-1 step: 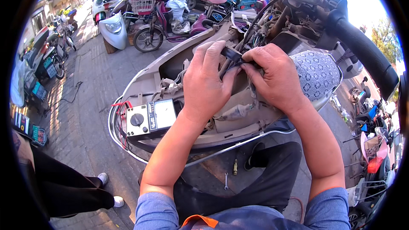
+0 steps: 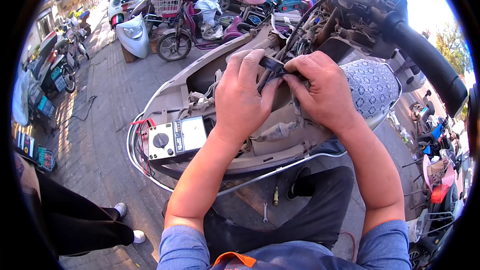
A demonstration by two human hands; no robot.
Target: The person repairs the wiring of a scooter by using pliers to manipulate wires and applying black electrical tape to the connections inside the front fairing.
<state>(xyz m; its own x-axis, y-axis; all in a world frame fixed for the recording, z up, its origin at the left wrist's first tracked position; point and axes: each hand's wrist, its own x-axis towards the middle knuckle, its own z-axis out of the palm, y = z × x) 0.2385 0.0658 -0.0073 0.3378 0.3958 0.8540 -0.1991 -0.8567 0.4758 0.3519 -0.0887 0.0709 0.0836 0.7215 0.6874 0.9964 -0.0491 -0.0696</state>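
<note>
My left hand is closed on what looks like a roll of black tape, its fingers at the far side and its thumb in front. Close against it, my right hand pinches at the tape's right end; the fingertips hide where tape and wiring meet. Both hands are above the opened body of a scooter, with dusty wires and connectors inside. An analog multimeter with a dial and a pale meter face rests on the scooter's left edge, red leads beside it.
Handlebar with black grip juts over the right. A patterned seat cover lies beside my right hand. A wrench and a small yellowish tool lie on the ground near my leg. Another person's legs stand at left.
</note>
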